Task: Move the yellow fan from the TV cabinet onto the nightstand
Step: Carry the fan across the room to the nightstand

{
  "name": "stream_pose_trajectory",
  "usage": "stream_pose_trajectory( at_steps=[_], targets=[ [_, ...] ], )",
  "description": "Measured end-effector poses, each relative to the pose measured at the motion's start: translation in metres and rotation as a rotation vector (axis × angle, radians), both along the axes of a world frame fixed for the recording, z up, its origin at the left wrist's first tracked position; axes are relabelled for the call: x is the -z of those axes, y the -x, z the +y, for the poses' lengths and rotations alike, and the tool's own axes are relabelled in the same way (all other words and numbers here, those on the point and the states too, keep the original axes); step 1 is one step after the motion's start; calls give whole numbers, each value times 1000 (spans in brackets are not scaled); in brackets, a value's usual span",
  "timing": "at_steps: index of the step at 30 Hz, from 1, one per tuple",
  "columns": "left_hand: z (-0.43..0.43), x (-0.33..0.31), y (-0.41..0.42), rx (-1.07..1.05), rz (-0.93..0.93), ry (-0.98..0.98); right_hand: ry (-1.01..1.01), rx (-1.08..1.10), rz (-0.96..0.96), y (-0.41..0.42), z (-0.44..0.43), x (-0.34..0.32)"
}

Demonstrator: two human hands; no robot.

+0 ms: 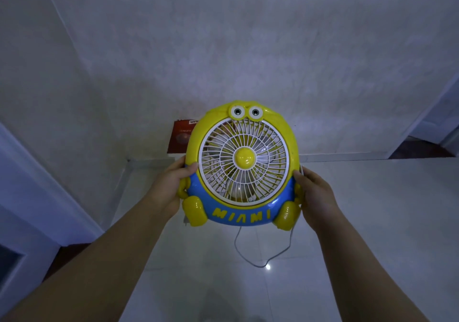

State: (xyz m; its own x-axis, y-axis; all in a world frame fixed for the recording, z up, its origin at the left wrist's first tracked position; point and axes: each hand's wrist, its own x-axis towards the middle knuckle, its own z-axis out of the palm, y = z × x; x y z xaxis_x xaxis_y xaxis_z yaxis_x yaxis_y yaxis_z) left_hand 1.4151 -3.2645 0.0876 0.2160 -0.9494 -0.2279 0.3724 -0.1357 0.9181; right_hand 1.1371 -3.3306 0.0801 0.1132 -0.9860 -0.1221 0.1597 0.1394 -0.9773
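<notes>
You've got the yellow fan (242,165) in the air over the white tile floor (372,222), facing you. Left hand (171,185) and right hand (313,192) clamp its sides. Cord (250,259) dangles below. Red box (180,136) behind against wall.

Upright yellow fan (242,165), blue base, white grille

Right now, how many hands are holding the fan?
2. The left hand grips the fan at its left edge, the right hand at its right edge.
</notes>
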Motion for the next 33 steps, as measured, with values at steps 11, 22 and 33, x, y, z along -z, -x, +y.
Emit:
stream_pose_trajectory(
  at_steps=[11,22,33],
  targets=[
    [-32,5,-58,-5,36,-3,-11,-35,49,-60,-44,-11],
    [-92,22,-92,-114,40,-15,-47,-129,64,-100,-129,1],
    [-225,19,-77,-86,55,-56,-60,-112,67,-83,-259,6]
  ],
)
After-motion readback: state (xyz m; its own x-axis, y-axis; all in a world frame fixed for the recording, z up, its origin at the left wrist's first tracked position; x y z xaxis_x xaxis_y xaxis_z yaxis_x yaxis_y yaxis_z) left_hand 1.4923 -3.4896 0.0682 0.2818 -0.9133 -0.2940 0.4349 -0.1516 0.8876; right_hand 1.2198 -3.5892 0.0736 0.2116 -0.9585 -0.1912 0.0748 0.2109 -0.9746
